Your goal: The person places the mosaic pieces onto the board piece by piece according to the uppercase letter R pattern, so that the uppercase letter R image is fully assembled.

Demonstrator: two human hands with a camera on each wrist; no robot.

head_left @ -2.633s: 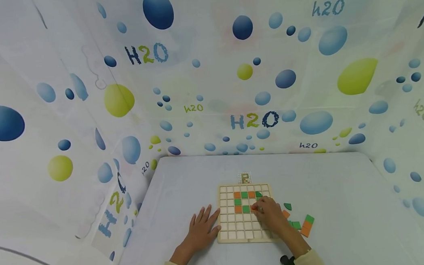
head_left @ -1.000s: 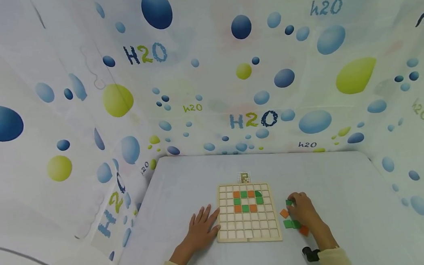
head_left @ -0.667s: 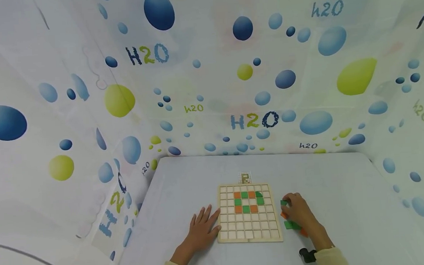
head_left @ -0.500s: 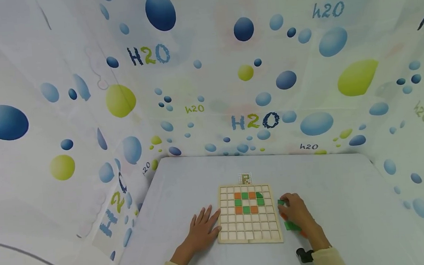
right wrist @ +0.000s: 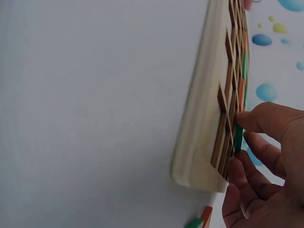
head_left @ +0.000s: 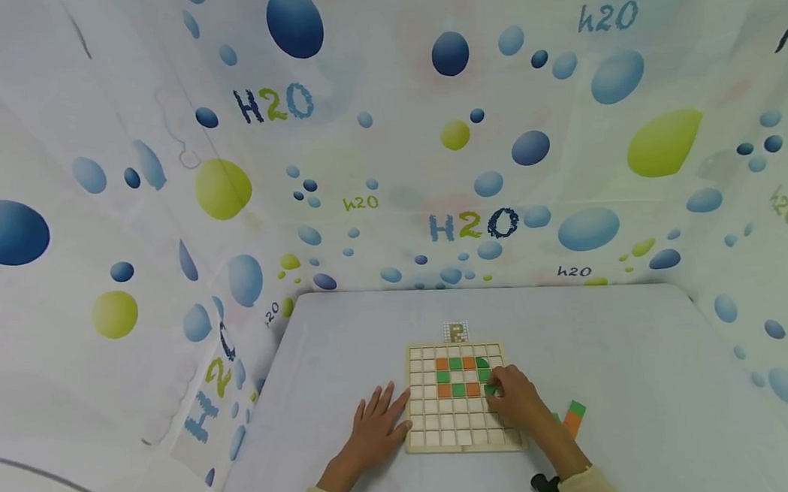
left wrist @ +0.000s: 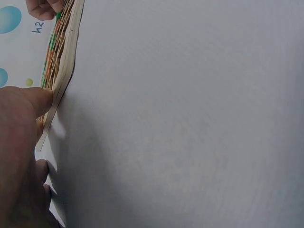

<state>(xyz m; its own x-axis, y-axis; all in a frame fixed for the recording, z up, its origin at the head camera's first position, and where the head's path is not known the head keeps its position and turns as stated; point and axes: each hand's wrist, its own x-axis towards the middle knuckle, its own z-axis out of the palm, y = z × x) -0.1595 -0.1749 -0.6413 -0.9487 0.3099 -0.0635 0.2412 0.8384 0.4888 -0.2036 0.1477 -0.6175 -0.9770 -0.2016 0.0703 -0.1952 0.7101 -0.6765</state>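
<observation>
A pale wooden grid board (head_left: 439, 437) lies on the table, with orange and green tiles set in a ring in its upper cells. My left hand (head_left: 373, 429) rests with spread fingers at the board's left edge; in the left wrist view its thumb (left wrist: 40, 100) touches the board's side. Over the right part of the board, my right hand (head_left: 517, 402) pinches a green tile (right wrist: 238, 137) between thumb and fingers. That tile is at the right end of the ring's lower row, below another green tile (head_left: 485, 374). Its exact shape is partly hidden by the fingers.
Right of the board lie loose tiles, among them an orange one (head_left: 572, 420) touching a green one (head_left: 578, 407); my right forearm hides part of this group. A small printed pattern card (head_left: 456, 332) lies against the board's far edge. A patterned curtain (head_left: 389, 163) stands behind the table.
My right hand left an orange tile in the lower row, moved right to the loose tiles, picked up a green tile and came back left over the board. My left hand stayed in place.
</observation>
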